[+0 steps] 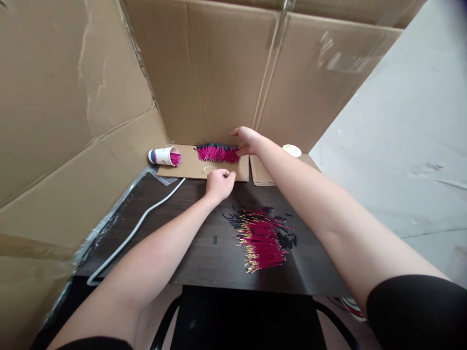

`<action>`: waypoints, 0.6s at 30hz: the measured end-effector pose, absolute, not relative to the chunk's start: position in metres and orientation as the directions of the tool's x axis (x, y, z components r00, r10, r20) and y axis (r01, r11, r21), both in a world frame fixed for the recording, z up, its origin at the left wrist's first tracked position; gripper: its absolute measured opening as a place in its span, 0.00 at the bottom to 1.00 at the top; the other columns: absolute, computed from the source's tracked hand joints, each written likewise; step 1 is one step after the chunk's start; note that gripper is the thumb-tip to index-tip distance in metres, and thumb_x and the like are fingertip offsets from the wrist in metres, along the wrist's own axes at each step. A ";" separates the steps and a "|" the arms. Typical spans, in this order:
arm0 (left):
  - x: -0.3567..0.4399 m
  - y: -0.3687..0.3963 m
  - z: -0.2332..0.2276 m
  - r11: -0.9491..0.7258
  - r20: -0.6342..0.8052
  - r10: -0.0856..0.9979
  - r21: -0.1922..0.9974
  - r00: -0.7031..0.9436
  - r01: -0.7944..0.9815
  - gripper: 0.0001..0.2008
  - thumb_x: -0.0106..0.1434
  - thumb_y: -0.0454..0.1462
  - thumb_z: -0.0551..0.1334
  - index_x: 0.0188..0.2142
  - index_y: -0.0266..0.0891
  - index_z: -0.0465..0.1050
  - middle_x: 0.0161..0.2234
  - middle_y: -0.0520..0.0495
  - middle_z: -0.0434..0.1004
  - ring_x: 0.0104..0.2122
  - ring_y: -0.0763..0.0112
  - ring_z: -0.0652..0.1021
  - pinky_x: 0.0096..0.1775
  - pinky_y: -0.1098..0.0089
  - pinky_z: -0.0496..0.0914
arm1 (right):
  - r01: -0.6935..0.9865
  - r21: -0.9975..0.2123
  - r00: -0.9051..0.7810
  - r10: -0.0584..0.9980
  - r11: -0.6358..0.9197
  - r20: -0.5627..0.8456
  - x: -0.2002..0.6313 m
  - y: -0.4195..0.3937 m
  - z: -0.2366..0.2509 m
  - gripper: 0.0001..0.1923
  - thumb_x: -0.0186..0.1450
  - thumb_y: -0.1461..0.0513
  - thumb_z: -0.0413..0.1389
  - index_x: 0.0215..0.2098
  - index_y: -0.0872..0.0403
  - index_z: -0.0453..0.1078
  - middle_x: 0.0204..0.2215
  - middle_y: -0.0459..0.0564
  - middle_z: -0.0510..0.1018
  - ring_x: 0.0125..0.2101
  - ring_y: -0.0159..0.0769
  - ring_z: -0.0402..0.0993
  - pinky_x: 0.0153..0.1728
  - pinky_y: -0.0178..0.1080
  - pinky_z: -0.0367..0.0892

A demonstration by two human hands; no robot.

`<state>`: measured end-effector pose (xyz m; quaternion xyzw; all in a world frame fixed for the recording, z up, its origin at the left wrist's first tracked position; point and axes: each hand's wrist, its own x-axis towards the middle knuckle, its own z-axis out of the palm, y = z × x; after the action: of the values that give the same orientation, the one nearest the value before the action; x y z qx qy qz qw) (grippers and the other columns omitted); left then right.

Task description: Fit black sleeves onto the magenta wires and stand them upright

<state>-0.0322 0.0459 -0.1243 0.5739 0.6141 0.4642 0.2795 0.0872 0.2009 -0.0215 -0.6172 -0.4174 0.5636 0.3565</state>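
Observation:
My left hand (220, 183) is above the front edge of a flat cardboard sheet (186, 167), its fingers curled together; whether anything is between them is hidden. My right hand (248, 141) reaches farther out, fingers apart, at the right end of a row of magenta wires with black ends (218, 153). No wire shows in its grip. A thin pale ring (209, 169) lies beside my left hand. Closer to me, a pile of dark red wires with gold-coloured tips (264, 243) lies on the dark table, with short black tube pieces (286, 240) scattered around it.
A paper cup (160, 156) lies on its side at the left, magenta wires inside. A white round lid or dish (292, 150) is at the back right. A white cable (136, 226) crosses the dark table (197, 262). Cardboard walls (219, 73) enclose the back and left.

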 end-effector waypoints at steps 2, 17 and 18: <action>-0.032 0.046 -0.124 -0.096 0.197 0.963 0.887 -0.183 0.451 0.17 0.66 0.42 0.66 0.21 0.41 0.74 0.21 0.48 0.76 0.28 0.63 0.76 0.39 0.63 0.68 | 0.138 -0.930 0.008 0.940 -0.340 -0.342 0.086 0.196 -0.020 0.25 0.70 0.58 0.68 0.63 0.55 0.71 0.52 0.64 0.74 0.47 0.56 0.77 0.45 0.53 0.78; -0.021 0.033 -0.120 -0.152 0.166 0.985 0.741 0.040 0.655 0.14 0.67 0.42 0.69 0.26 0.40 0.77 0.26 0.49 0.79 0.28 0.65 0.76 0.36 0.63 0.65 | 0.572 -0.699 -0.543 0.837 0.429 0.069 0.227 0.038 -0.053 0.07 0.71 0.58 0.65 0.42 0.54 0.80 0.36 0.52 0.84 0.34 0.42 0.77 0.36 0.43 0.70; -0.019 0.031 -0.119 -0.158 0.148 0.986 0.720 0.072 0.676 0.12 0.66 0.42 0.70 0.27 0.41 0.79 0.27 0.49 0.80 0.29 0.65 0.77 0.36 0.63 0.65 | 0.583 -0.686 -0.572 0.820 0.435 0.034 0.236 0.027 -0.057 0.09 0.71 0.56 0.65 0.42 0.54 0.80 0.34 0.50 0.83 0.33 0.41 0.76 0.35 0.43 0.68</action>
<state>-0.0194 0.0305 -0.1190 0.6907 0.6017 0.3190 0.2430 0.2362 0.0269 -0.0570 -0.4240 -0.8267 0.3203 0.1848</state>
